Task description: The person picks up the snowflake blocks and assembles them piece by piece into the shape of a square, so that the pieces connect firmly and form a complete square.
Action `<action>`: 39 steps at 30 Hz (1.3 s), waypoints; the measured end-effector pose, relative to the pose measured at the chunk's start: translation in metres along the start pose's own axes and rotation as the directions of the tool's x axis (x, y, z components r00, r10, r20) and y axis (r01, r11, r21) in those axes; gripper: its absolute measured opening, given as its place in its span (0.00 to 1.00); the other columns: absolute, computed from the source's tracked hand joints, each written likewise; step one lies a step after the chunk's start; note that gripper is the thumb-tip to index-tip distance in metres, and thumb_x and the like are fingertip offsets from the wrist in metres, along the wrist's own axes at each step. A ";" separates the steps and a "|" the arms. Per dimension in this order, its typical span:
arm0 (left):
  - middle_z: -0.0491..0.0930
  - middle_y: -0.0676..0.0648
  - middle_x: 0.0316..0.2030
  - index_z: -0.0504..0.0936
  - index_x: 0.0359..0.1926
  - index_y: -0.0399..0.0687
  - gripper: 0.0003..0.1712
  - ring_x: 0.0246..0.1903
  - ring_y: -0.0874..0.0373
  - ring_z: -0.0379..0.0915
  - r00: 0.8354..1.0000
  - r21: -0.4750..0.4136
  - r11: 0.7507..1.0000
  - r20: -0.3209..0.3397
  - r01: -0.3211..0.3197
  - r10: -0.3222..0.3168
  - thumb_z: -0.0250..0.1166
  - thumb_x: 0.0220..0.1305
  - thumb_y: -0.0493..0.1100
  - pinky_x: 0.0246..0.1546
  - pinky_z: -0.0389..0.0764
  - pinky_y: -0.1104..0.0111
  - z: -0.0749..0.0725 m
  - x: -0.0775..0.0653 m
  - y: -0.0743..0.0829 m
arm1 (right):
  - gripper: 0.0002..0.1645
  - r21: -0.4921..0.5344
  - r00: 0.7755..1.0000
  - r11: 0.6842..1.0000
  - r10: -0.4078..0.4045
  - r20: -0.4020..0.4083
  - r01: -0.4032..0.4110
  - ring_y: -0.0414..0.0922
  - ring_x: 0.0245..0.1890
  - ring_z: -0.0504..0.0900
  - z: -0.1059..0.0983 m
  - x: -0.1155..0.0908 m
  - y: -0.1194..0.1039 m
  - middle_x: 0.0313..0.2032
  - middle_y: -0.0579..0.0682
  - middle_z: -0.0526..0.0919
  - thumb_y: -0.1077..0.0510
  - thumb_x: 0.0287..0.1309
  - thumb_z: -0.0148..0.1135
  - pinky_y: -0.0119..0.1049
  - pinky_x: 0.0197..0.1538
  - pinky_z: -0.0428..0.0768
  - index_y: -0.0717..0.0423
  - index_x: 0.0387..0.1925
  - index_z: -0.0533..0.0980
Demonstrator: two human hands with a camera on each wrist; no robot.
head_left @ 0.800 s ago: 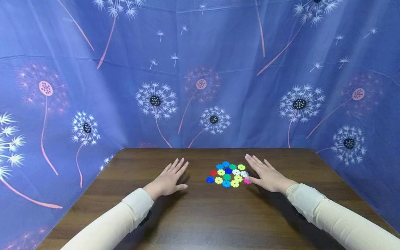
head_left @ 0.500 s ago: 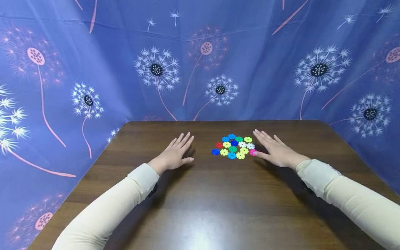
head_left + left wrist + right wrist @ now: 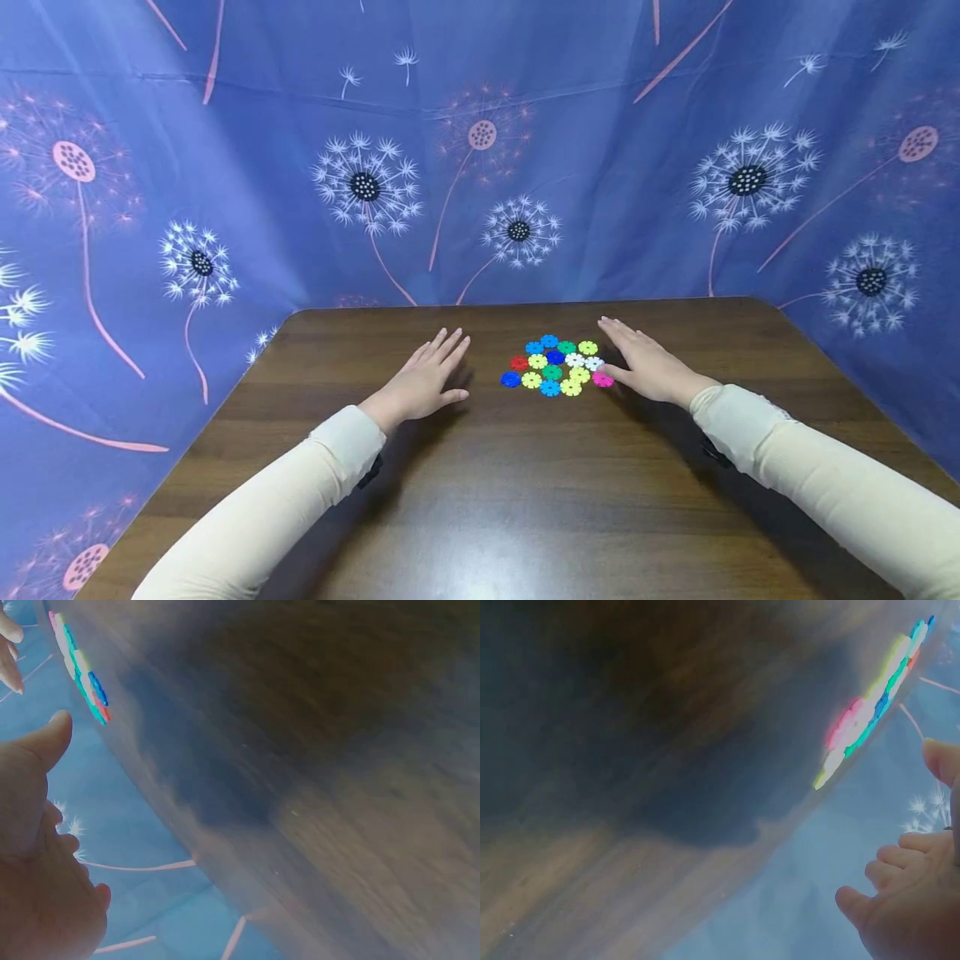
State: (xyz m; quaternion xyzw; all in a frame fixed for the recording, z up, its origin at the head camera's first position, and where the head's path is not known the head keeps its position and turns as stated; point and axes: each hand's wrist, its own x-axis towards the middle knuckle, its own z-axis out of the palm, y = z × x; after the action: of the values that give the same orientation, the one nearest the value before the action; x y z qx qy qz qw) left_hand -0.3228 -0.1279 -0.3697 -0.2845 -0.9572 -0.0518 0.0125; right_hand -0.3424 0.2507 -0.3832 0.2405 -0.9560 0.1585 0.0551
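Several flat, notched plastic discs, flower-shaped, lie close together on the wooden table, among them a red disc (image 3: 519, 363), a pink disc (image 3: 603, 379) and a dark blue disc (image 3: 511, 380). To their left my left hand (image 3: 422, 379) is held over the table, fingers straight and holding nothing. My right hand (image 3: 651, 364) hovers at their right side, its thumb overlapping the pink disc in the head view. The left wrist view shows the left thumb (image 3: 52, 739) apart from the discs. In the right wrist view the right hand (image 3: 911, 892) is likewise held away from them.
A brown wooden table (image 3: 480, 475) spreads beneath both arms, with light glare near its front. Behind it hangs a blue cloth (image 3: 600, 167) printed with dandelions, reaching along the table's back and sides.
The head view tilts down, then slightly back up, shifting the whole scene in the picture. Both hands stay spread beside the discs, which keep their arrangement.
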 end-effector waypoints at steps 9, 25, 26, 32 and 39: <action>0.34 0.46 0.77 0.43 0.77 0.47 0.49 0.76 0.49 0.26 1.000 0.001 1.000 0.006 -0.006 0.006 0.59 0.67 0.57 0.74 0.43 0.52 0.001 0.016 0.005 | 0.46 0.049 0.999 0.997 0.052 0.004 -0.052 0.64 0.73 0.48 -0.002 0.005 0.003 0.73 0.67 0.49 0.49 0.65 0.59 0.62 0.71 0.50 0.67 0.73 0.50; 0.42 0.47 0.77 0.48 0.76 0.48 0.46 0.76 0.51 0.33 1.000 -0.022 1.000 -0.021 -0.013 0.012 0.61 0.66 0.57 0.74 0.47 0.53 0.007 0.043 0.018 | 0.47 0.048 0.996 0.995 0.087 -0.009 -0.087 0.65 0.71 0.52 0.002 0.006 0.003 0.71 0.69 0.54 0.48 0.62 0.63 0.62 0.69 0.54 0.68 0.71 0.54; 0.43 0.47 0.77 0.49 0.76 0.47 0.46 0.76 0.51 0.34 1.000 -0.025 1.000 -0.021 -0.014 0.014 0.61 0.66 0.57 0.74 0.47 0.53 0.008 0.044 0.019 | 0.46 0.048 0.996 0.995 0.088 -0.016 -0.087 0.66 0.70 0.54 0.003 0.006 0.002 0.70 0.69 0.57 0.48 0.61 0.64 0.62 0.69 0.55 0.69 0.70 0.56; 0.53 0.42 0.74 0.57 0.73 0.41 0.44 0.75 0.47 0.45 0.999 -0.074 0.997 -0.046 0.001 -0.005 0.64 0.64 0.54 0.73 0.52 0.57 0.014 0.052 0.027 | 0.37 0.052 0.994 0.995 0.084 -0.067 -0.080 0.63 0.58 0.68 0.009 0.007 0.001 0.54 0.67 0.72 0.50 0.57 0.69 0.58 0.62 0.68 0.73 0.57 0.69; 0.72 0.42 0.60 0.73 0.62 0.39 0.32 0.61 0.49 0.66 0.997 -0.166 0.986 -0.065 0.025 -0.036 0.68 0.61 0.49 0.65 0.68 0.60 0.020 0.062 0.032 | 0.27 0.084 0.990 0.990 0.123 -0.067 -0.117 0.57 0.43 0.76 0.012 0.009 0.001 0.38 0.63 0.79 0.51 0.52 0.71 0.53 0.51 0.74 0.72 0.42 0.77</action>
State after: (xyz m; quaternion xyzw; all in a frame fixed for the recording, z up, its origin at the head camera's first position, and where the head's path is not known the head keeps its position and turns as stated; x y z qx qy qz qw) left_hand -0.3573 -0.0654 -0.3829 -0.2680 -0.9529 -0.1405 0.0204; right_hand -0.3511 0.2437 -0.3931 0.1787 -0.9590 0.2083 0.0703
